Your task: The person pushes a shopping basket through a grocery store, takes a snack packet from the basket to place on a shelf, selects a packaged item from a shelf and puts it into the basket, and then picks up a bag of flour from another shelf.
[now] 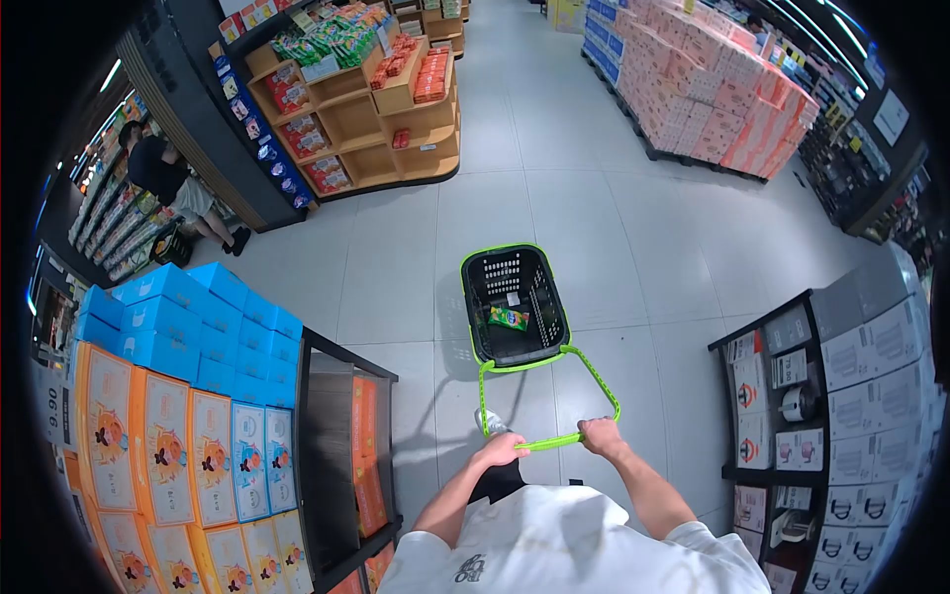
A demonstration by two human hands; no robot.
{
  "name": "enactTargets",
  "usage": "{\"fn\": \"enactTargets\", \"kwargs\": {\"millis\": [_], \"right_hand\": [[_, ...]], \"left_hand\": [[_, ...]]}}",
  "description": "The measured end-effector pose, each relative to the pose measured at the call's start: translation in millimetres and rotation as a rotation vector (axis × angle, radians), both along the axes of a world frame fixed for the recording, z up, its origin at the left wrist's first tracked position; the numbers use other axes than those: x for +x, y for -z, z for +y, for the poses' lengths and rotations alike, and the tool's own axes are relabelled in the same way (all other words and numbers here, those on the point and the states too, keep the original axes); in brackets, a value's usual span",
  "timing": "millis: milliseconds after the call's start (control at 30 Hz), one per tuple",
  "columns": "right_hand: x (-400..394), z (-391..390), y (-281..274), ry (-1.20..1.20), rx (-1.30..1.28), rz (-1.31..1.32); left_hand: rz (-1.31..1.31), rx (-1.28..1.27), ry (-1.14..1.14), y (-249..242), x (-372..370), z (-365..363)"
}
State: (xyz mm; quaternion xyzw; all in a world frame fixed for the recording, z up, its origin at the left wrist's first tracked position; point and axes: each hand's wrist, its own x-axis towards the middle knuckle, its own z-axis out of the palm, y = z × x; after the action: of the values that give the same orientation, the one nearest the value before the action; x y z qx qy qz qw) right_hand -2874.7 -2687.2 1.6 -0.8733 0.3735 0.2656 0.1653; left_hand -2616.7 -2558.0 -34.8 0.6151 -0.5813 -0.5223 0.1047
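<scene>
My left hand [503, 448] is closed around the near end of a bright green handle [551, 442]. At the handle's right corner, my right hand [600, 436] grips the same bar. The handle joins a black shopping basket [524, 346] with a green rim, which sits on the floor ahead of me. Inside the basket lies a small green packet [509, 318], with a small white item just above it.
Stacked blue boxes [163, 334] and orange boxes [163, 445] stand at left, shelves of boxed appliances [871, 396] at right. Ahead are a wooden snack display [356, 119] and a pallet of pink packages [708, 89]. A person [158, 173] bends by shelves at the far left.
</scene>
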Motion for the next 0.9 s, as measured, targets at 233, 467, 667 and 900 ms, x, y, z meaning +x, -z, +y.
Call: {"fn": "enactTargets", "kwargs": {"millis": [233, 467, 667, 900], "right_hand": [[60, -91, -2, -0.025, 0.035, 0.017], [115, -152, 11, 0.023, 0.073, 0.023], [171, -223, 22, 0.005, 0.163, 0.031], [238, -341, 8, -0.051, 0.228, -0.020]], "left_hand": [[0.035, 0.024, 0.071, 15, 63, -93], [-0.008, 0.000, 0.074, 31, 118, -155], [-0.060, -0.018, 0.060, 31, 175, -219], [-0.281, 0.004, 0.046, -4, 231, -323]]}}
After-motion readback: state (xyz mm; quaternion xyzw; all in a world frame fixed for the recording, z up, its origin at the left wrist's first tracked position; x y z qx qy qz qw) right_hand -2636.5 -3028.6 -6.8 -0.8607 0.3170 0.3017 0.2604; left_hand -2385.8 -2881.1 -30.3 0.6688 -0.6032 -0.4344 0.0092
